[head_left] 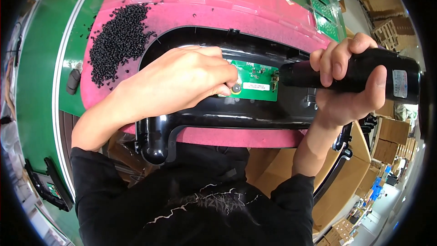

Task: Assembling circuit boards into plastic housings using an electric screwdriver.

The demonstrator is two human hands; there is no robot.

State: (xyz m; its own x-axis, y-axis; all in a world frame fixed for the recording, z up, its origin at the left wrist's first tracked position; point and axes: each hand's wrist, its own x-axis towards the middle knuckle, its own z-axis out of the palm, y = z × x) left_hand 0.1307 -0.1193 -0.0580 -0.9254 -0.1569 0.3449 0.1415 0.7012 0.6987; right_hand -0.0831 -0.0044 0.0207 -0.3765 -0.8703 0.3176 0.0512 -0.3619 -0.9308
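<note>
A long, glossy black plastic housing (214, 113) lies hollow side up in front of me, with a green circuit board (255, 74) inside it. My left hand (193, 75) has its fingers curled and pressed together at the board's left end, beside a small round black component (236, 88); the palm hides that end. In my right hand (343, 75) is a black electric screwdriver (382, 70), held almost level. Its narrow front points left and reaches the board's right edge, where the tip and any screw are hard to make out.
A heap of small black screws (117, 41) lies on the pink mat (186, 13), left of the housing. Clear plastic trays with green boards (324, 23) stand at the back. A black cover (49, 184) sits lower left; a cardboard box (341, 191) stands at lower right.
</note>
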